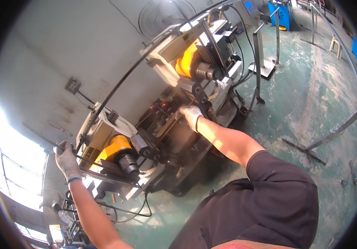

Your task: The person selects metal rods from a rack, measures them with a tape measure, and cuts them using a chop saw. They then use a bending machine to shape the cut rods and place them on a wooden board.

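My left hand, in a pale knitted glove, is closed round a long thin dark rod at the left end of a machine. The rod slants past a yellow motor-like housing with a ribbed dark spindle. My right hand, also gloved, reaches into the middle of the machine, beside a dark metal block with round holes. Its fingers look curled; what they hold, if anything, is hard to make out. A second yellow housing with a ribbed spindle stands beyond that hand.
A long dark hose arches over the machine. Cables loop near the floor at its near left. Metal frames stand on the worn green floor at right, with a stool farther back. A large fan is at the far wall.
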Demonstrator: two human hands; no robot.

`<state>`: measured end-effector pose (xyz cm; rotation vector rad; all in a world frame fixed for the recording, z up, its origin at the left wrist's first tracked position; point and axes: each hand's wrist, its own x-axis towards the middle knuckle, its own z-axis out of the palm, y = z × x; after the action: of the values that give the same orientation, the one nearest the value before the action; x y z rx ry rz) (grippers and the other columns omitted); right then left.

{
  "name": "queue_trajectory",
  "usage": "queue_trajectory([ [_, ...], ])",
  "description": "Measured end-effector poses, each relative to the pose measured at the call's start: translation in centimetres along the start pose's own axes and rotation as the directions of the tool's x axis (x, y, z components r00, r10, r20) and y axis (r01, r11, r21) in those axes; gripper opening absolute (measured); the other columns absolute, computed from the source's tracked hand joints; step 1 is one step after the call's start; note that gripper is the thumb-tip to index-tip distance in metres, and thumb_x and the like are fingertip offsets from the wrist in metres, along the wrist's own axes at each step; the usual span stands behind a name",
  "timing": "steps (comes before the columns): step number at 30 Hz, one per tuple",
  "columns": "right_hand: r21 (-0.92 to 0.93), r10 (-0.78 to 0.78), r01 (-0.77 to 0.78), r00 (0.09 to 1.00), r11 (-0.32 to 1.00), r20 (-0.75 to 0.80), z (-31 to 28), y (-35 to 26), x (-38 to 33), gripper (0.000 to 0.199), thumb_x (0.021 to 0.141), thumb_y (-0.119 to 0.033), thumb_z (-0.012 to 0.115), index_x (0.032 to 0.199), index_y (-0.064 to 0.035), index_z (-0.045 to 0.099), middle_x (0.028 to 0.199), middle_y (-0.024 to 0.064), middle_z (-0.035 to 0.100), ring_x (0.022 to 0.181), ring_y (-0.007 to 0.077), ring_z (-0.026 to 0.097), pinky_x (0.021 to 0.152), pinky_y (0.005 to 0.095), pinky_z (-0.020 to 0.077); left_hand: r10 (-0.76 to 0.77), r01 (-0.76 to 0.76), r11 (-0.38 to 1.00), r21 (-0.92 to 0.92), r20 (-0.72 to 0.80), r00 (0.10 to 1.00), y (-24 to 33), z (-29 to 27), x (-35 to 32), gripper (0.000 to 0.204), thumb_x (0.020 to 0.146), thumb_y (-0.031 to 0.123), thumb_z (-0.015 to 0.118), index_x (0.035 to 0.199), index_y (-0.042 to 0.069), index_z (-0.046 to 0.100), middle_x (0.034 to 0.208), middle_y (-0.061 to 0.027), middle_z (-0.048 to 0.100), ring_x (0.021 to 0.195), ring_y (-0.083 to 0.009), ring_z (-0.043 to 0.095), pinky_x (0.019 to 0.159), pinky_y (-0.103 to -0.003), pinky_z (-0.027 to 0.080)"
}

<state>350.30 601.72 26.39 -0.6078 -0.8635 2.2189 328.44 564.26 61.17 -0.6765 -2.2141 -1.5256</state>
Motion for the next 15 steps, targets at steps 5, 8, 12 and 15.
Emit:
queue_trajectory([
  [5, 0.010, 0.011, -0.011, 0.999, 1.000, -0.041, 0.2, -0.4, -0.4, 0.009, 0.105, -0.015, 0.065, 0.109, -0.0088, 0.069, 0.091, 0.0094, 0.076, 0.083, 0.0268, 0.076, 0.068, 0.0439, 0.0588, -0.094, 0.095, 0.993, 0.069, -0.018, 0.995, 2.0, -0.2, -1.5, 0.016, 0.104, 0.015, 0.069, 0.117, 0.006, 0.071, 0.093, -0.0028, 0.069, 0.076, -0.0134, 0.062, 0.067, -0.030, 0.049],
  [8, -0.007, 0.009, -0.009, 0.999, 1.000, -0.043, 0.7, -0.4, -0.8, 0.013, 0.105, -0.014, 0.062, 0.103, -0.0071, 0.073, 0.092, 0.0096, 0.076, 0.086, 0.0251, 0.075, 0.072, 0.0411, 0.0589, -0.125, 0.122, 0.989, 0.082, 0.039, 0.991, 0.4, -2.0, -0.7, 0.015, 0.103, 0.015, 0.069, 0.115, 0.006, 0.070, 0.089, -0.0018, 0.066, 0.073, -0.0131, 0.060, 0.065, -0.030, 0.048],
  [12, -0.039, -0.002, 0.001, 1.000, 0.999, -0.031, 0.0, -0.7, -0.8, 0.011, 0.106, -0.014, 0.062, 0.105, -0.0076, 0.071, 0.095, 0.0088, 0.076, 0.088, 0.0253, 0.075, 0.073, 0.0421, 0.0595, -0.169, 0.158, 0.980, 0.124, 0.077, 0.983, 0.7, -2.4, -1.6, 0.015, 0.103, 0.015, 0.070, 0.114, 0.005, 0.070, 0.089, -0.0021, 0.066, 0.074, -0.0129, 0.061, 0.065, -0.030, 0.049],
  [15, -0.016, 0.015, -0.016, 0.998, 1.000, -0.057, -0.4, -0.6, -0.5, 0.007, 0.107, -0.015, 0.063, 0.110, -0.0101, 0.068, 0.095, 0.0068, 0.076, 0.087, 0.0250, 0.076, 0.072, 0.0441, 0.0602, -0.130, 0.115, 0.980, 0.164, 0.084, 0.988, 0.8, -2.4, -2.2, 0.013, 0.104, 0.015, 0.070, 0.112, 0.004, 0.070, 0.090, -0.0025, 0.068, 0.077, -0.0131, 0.062, 0.068, -0.029, 0.050],
])
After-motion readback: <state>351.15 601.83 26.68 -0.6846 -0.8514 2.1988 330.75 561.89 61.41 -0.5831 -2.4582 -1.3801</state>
